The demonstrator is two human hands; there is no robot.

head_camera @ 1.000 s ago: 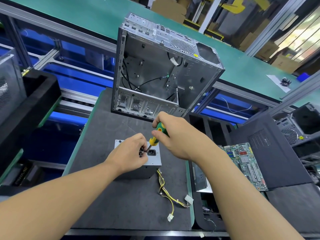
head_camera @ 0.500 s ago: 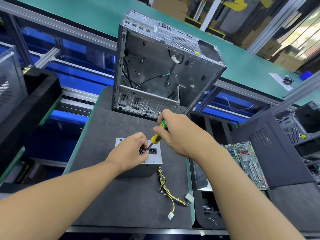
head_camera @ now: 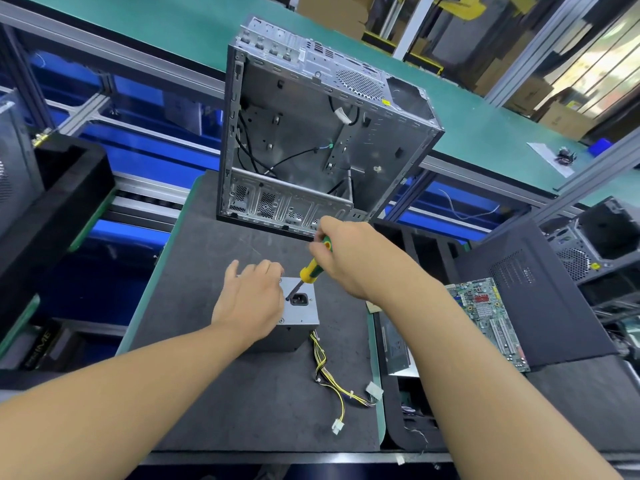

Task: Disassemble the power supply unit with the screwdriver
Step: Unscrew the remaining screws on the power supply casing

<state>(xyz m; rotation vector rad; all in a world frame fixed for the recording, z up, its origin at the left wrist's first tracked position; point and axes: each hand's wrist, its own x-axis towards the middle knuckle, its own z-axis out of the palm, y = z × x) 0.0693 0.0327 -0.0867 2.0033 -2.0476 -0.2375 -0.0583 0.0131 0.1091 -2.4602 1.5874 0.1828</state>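
On the mat, right hand (head_camera: pixel 349 252) fingers grip the screwdriver (head_camera: pixel 309 268) slanting down-left into the power supply unit (head_camera: pixel 300 315); left hand (head_camera: pixel 249 299) lies flat, open.

Bright even overhead light, soft shadows, wide-angle edge bending, slight blur.

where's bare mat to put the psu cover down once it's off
Bare mat lies left of the power supply, up to the green edge, and in front below the left forearm. Crowded: the cable bundle at front right, the computer case behind.
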